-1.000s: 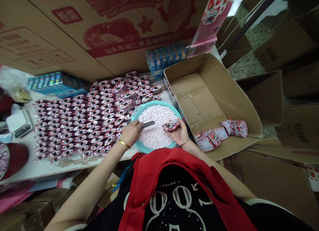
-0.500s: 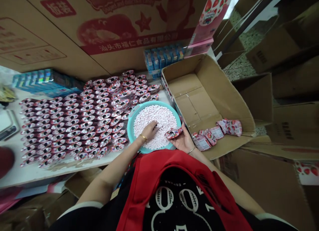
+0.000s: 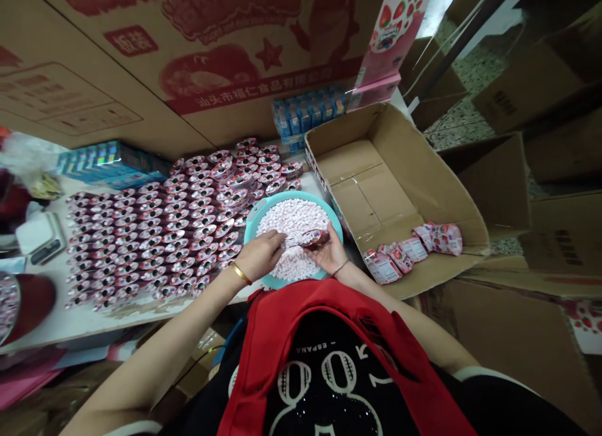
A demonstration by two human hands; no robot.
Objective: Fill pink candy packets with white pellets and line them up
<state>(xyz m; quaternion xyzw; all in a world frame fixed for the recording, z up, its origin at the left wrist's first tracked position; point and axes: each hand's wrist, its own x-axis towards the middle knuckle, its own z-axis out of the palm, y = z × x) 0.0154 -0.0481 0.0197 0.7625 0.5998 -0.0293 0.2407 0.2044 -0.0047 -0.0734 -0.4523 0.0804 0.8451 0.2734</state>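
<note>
A turquoise basin [image 3: 251,226] of small white and pinkish candies [image 3: 294,211] stands in front of me. Held over its right side is an open candy pouch [image 3: 314,238], red and pink, with my right hand [image 3: 333,253] wrapped round it. Over the basin's left side is my left hand [image 3: 259,255], its fingers curled together and pointing at the pouch's mouth. What those fingers hold, if anything, is hidden. To the left, similar open pouches [image 3: 176,226] stand upright in tight rows.
Right of the basin, an open cardboard box [image 3: 376,179] holds several filled pouches [image 3: 399,254]. Blue packs [image 3: 113,163] sit behind the rows, and more blue packs [image 3: 308,113] near the box. A scale [image 3: 42,235] and red bucket [image 3: 35,307] are at far left.
My left hand has come up out of the candies and moved left. My right hand has carried the pouch left, over the basin. The view has shifted slightly left.
</note>
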